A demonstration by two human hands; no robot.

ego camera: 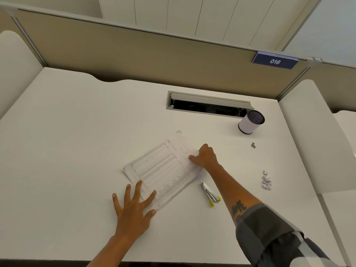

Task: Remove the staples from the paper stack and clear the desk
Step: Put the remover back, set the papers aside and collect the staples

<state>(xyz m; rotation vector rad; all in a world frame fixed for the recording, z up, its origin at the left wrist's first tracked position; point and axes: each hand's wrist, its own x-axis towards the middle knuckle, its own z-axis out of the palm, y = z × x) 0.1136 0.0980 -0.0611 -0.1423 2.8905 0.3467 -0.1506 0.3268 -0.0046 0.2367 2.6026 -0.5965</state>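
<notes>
A printed paper stack [163, 168] lies at an angle in the middle of the white desk [77, 151]. My left hand [134, 205] lies flat with spread fingers, pressing on the stack's near corner. My right hand [205, 156] grips the stack's right edge with curled fingers. A metal staple remover with yellow tips [210, 194] lies on the desk just right of the stack, under my right forearm. A pile of pulled staples [266, 182] sits further right, and a small staple clump [253, 145] lies beyond it.
A white cylindrical cup with a dark inside [250, 122] stands at the back right. Beside it is an open cable hatch [209, 105] set in the desk. Beige partition walls surround the desk, with a blue "016" sign [275, 61].
</notes>
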